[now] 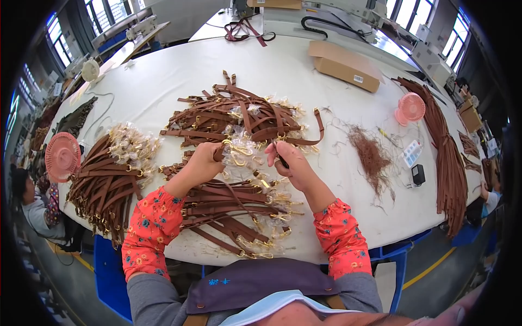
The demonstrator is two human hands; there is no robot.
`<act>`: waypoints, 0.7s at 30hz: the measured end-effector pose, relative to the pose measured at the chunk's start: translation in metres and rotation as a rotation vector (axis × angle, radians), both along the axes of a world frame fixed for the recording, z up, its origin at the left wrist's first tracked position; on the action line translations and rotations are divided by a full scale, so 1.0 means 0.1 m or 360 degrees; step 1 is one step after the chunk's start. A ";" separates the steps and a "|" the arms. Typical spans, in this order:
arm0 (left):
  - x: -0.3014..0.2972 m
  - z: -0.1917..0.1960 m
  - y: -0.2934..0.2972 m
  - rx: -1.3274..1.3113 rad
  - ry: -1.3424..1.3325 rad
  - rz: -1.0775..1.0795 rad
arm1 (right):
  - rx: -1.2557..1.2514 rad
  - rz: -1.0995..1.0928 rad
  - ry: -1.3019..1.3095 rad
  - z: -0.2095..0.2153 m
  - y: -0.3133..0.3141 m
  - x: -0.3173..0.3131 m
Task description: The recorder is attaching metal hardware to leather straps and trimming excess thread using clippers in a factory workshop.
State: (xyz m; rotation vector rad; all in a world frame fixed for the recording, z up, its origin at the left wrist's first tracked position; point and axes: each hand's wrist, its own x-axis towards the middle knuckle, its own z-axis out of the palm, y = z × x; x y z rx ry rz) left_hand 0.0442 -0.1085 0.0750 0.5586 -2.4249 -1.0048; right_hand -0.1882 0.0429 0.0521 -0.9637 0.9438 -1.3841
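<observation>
My left hand [202,164] is closed around a flat brown strap [219,154], beside gold-coloured metal hooks in clear plastic [239,155]. My right hand [296,162], just to the right of them, grips a small dark tool [281,161] whose kind I cannot tell. The strap is above the middle of a white-covered table [331,201], between a far heap of brown straps [217,111] and a nearer heap of brown straps [223,202]. A reddish-brown tangle of threads [370,157] lies to my right.

A pink fan [62,157] stands at the left of the white table [283,70]; at the right are a 2nd pink fan [411,106], a brown cardboard box [342,66] (pale label [358,79] on its front) and a black block [418,174].
</observation>
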 end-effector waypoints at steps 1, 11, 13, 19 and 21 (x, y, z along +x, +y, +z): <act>-0.03 0.14 0.08 0.0242 -0.0098 -0.0054 | -0.0081 -0.0103 0.0072 -0.08 -0.05 -0.10; 0.02 0.29 0.12 0.1114 -0.0011 0.0061 | -0.0245 0.0006 0.0961 0.07 -0.72 0.15; 0.02 0.19 0.07 0.1554 0.0413 0.0179 | -0.0195 0.0060 0.1133 0.03 -0.86 0.11; 0.05 0.03 -0.13 0.1982 0.0689 0.0046 | -0.0302 0.0085 0.1323 0.12 -0.86 0.10; 0.02 0.06 -0.09 0.1968 0.0641 0.0040 | -0.0203 0.0090 0.1560 0.17 -0.85 0.11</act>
